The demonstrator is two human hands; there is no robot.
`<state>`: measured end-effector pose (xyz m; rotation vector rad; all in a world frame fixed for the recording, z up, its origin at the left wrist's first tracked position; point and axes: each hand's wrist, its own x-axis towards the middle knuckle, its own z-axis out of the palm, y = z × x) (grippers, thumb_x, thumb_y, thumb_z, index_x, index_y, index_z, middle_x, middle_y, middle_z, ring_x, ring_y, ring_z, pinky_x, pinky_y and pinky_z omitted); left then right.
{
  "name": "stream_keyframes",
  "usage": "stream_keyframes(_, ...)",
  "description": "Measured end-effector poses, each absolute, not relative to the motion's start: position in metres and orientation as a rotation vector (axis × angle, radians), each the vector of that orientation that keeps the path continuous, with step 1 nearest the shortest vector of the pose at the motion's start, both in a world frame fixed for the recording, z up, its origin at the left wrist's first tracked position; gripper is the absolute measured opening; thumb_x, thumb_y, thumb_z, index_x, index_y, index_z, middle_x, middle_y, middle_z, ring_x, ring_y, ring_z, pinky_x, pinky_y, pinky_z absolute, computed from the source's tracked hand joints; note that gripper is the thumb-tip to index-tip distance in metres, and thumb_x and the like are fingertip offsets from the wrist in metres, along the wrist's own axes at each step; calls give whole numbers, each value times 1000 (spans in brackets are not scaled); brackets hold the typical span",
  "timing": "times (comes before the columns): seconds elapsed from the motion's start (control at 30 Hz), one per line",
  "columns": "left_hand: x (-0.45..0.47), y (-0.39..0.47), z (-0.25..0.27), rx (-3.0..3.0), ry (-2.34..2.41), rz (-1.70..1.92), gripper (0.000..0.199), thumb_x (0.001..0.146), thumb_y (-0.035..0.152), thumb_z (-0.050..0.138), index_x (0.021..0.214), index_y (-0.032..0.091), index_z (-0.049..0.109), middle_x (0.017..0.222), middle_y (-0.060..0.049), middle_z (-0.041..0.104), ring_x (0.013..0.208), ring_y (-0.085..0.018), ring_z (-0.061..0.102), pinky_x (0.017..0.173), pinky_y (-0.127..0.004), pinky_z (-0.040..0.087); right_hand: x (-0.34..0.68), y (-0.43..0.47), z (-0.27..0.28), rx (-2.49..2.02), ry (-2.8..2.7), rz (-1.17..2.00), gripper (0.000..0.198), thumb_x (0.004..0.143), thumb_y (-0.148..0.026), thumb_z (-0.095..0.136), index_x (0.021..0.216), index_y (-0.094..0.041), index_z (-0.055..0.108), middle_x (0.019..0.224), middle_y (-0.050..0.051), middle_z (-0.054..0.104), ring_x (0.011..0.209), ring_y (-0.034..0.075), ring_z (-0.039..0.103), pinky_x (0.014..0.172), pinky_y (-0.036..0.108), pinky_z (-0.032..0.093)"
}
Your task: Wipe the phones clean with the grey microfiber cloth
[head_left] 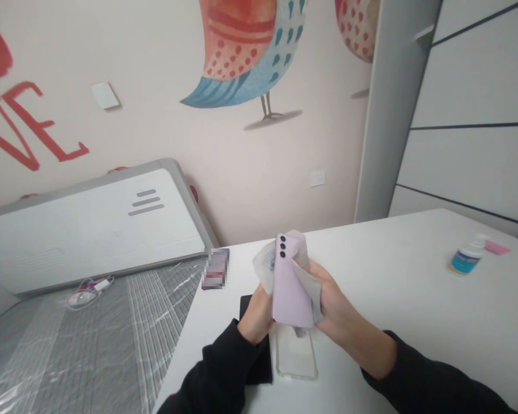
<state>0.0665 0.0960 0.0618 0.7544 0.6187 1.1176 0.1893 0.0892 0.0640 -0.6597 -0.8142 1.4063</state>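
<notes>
A lilac smartphone (pixel 291 293) is held up above the white table, its back with several camera lenses facing me. My left hand (pixel 258 313) is closed on the phone's left edge, with its fingers mostly hidden behind it. My right hand (pixel 330 296) grips a whitish wipe (pixel 307 282) that wraps the phone's right edge; more of the wipe spreads behind the phone's top. Below the phone a clear phone case (pixel 296 359) lies on the table. Beside it, partly under my left arm, is a flat black object (pixel 261 365).
The white table (pixel 397 322) carries a pixelated dark item (pixel 216 268) near its far left corner. At the right stand a white bottle with a blue label (pixel 465 257) and a pink piece (pixel 497 248). Left of the table is a bed (pixel 95 351) with a cable bundle (pixel 86 292).
</notes>
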Motion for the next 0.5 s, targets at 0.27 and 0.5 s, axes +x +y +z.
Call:
stream_keyframes(0.27,57,104,68,533,369,1152,32,102,34,54,109,15,80,116,-8,80,127,-25,65,121,-36,38,167,121,55,-803,-1073,1069,48,81,-55,77,114,-25,60,115,8,73,114,30,68,104,48,52)
stream_keyframes(0.5,38,110,66,459,246,1076,47,107,39,39,119,13,76,122,-11,77,132,-26,62,122,-40,35,160,143,46,-924,-1167,1015,49,82,-53,77,116,-23,58,118,11,72,112,30,68,101,51,52)
